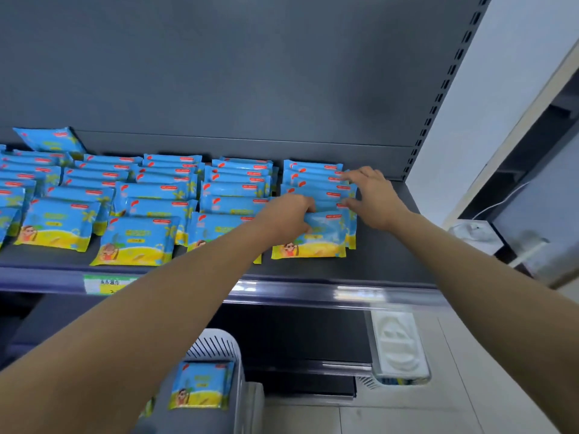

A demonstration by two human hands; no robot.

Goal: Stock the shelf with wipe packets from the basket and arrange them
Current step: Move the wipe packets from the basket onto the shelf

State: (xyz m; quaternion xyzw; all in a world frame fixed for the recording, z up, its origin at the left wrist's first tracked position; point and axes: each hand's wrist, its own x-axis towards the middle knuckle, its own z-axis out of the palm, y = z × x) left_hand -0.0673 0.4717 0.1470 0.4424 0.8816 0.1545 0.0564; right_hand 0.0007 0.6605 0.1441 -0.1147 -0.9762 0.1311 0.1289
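The wipe packets (131,242) left of the left hand (286,219) are bright blue above and yellow below, with a red label strip, a red mark and a cartoon child in orange. The packet (313,238) under that hand wears the same print. The shelf (385,261) beneath the right hand (374,198) is dark grey. Below the arms, a pale grey slotted basket (219,343) holds another blue-and-yellow packet (200,386).

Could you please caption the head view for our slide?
Both hands, left hand and right hand, arrange the rightmost row of wipe packets on the shelf.
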